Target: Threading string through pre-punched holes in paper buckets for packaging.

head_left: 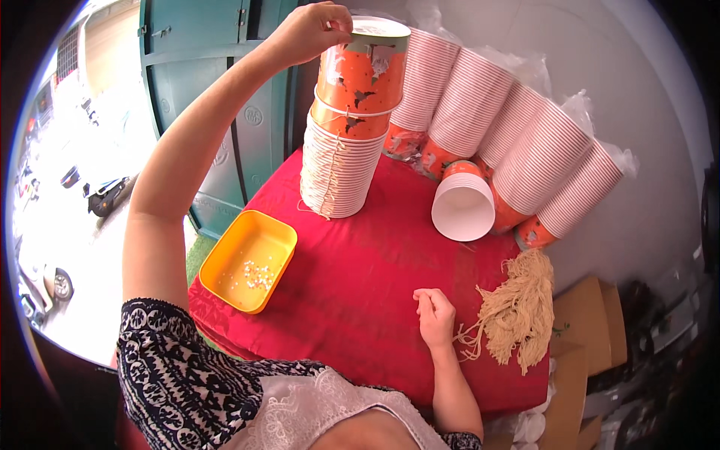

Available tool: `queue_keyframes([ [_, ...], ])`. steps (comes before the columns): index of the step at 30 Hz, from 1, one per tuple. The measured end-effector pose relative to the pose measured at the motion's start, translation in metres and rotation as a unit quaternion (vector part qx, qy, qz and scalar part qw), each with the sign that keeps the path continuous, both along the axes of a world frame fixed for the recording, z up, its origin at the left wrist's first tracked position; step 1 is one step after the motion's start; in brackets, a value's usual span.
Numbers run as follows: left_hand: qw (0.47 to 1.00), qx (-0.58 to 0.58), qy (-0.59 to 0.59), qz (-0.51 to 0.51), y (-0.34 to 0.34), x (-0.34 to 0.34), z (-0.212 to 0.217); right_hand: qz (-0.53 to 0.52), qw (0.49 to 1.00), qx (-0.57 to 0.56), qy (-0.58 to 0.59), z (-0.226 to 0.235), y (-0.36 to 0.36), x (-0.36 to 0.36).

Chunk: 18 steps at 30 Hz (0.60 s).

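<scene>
The left hand (326, 26) pinches the base edge of the upside-down orange cup (364, 79), topmost on the stack (339, 180). The right hand (436, 315) is curled near tan strings (520, 315) at the surface (360, 285); whether it holds anything cannot be told. The cup looks light, smooth and easily dented; its stiffer base edge or rolled rim seems the safest hold.

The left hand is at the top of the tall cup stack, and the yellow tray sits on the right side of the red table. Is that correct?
Not quite: the head view shows the yellow tray on the left side of the red table. The left hand is indeed at the top of the tall cup stack.
</scene>
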<state>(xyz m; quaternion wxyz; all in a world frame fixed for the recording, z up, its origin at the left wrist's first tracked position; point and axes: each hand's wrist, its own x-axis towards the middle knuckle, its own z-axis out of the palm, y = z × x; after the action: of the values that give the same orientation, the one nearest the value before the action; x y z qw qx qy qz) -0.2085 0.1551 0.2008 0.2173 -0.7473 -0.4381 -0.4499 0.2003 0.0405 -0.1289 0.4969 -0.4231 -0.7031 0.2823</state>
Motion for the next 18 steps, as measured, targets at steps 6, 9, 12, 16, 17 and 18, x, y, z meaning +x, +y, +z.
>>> queue_keyframes([
  [6, 0.998, -0.013, 0.031, -0.044, 0.015, -0.012, -0.001, -0.004, 0.999, -0.043, -0.03, 0.005, -0.003, 0.0],
  [9, 0.998, -0.013, 0.048, -0.027, 0.013, -0.006, 0.001, -0.005, 0.997, -0.067, -0.03, 0.009, -0.004, 0.0],
  [12, 0.997, -0.056, 0.05, -0.01, 0.017, -0.002, 0.001, -0.005, 0.998, -0.06, -0.033, 0.006, -0.003, -0.001],
  [16, 0.996, -0.053, 0.069, -0.024, 0.021, -0.001, -0.002, -0.003, 1.0, -0.015, -0.022, 0.002, -0.001, 0.0],
  [17, 0.995, -0.07, 0.071, -0.025, 0.02, 0.001, -0.002, -0.003, 1.0, -0.017, -0.023, 0.002, -0.001, 0.0],
  [18, 0.995, -0.071, 0.07, -0.025, 0.019, 0.002, -0.003, -0.002, 1.0, -0.018, -0.024, 0.003, -0.001, -0.001],
])
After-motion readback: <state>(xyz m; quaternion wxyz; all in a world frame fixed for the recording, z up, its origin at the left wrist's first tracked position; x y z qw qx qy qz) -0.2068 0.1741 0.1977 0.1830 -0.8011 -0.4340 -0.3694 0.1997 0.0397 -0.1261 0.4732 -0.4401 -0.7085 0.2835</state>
